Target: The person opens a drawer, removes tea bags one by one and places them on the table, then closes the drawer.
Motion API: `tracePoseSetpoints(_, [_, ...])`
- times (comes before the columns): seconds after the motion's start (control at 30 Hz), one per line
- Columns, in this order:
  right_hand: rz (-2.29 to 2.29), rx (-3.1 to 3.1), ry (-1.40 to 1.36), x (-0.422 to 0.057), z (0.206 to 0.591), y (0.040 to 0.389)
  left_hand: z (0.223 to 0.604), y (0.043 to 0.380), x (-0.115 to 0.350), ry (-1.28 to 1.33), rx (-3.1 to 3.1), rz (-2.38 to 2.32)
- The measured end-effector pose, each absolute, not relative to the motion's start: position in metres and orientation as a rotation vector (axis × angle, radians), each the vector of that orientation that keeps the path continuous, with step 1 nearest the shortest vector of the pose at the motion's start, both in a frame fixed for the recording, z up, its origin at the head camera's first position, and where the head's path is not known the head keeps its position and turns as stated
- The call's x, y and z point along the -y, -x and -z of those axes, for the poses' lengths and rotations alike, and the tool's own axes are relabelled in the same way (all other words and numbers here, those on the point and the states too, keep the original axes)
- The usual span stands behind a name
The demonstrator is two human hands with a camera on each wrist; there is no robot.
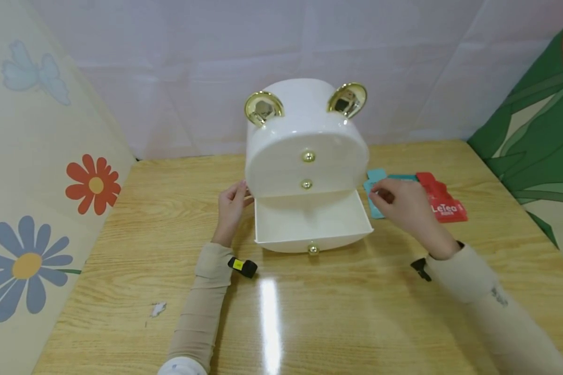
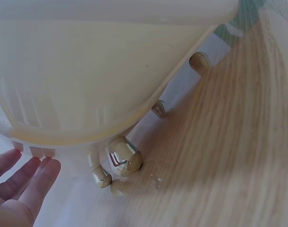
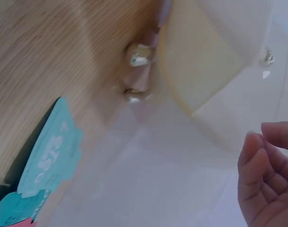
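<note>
A white storage box (image 1: 281, 169) with gold round ears stands on the table, its bottom drawer (image 1: 309, 213) pulled out. That drawer shows bare inside and bears a gold knob (image 1: 313, 249). At the box's left side is my left hand (image 1: 232, 208); in the left wrist view its extended fingertips (image 2: 50, 170) touch the side. To the right of the drawer my right hand (image 1: 408, 208) hovers apart from it. Its fingers are loosely bent, with thumb and index finger close together, and nothing shows between them in the right wrist view (image 3: 269, 184).
Right of the box lie teal card-like packets (image 1: 377, 208) and red ones (image 1: 450, 211) marked LeTea, partly behind my right hand. A small white scrap (image 1: 158, 309) is on the wooden table (image 1: 356, 312) at front left. Flower-painted panels (image 1: 28, 156) flank the table; white cloth (image 1: 192, 78) hangs behind.
</note>
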State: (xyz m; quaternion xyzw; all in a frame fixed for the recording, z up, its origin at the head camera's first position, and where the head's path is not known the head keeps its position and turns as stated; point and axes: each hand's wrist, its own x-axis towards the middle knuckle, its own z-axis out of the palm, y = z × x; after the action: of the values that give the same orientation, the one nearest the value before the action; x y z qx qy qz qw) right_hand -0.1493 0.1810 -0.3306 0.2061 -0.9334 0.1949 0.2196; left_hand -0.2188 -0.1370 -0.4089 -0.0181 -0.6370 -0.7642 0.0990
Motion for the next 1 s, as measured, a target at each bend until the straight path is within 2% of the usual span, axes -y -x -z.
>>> tracePoseSetpoints(0.67, [-0.615,2.399,-1.055,-0.124,0.34,0.114,0.408,0.218,0.138,0.071,1.892,2.26])
tracePoseSetpoints(1.0, [-0.546,2.415,-1.173,-0.105,0.356,0.097,0.409,0.218,0.139,0.069,1.902,2.262])
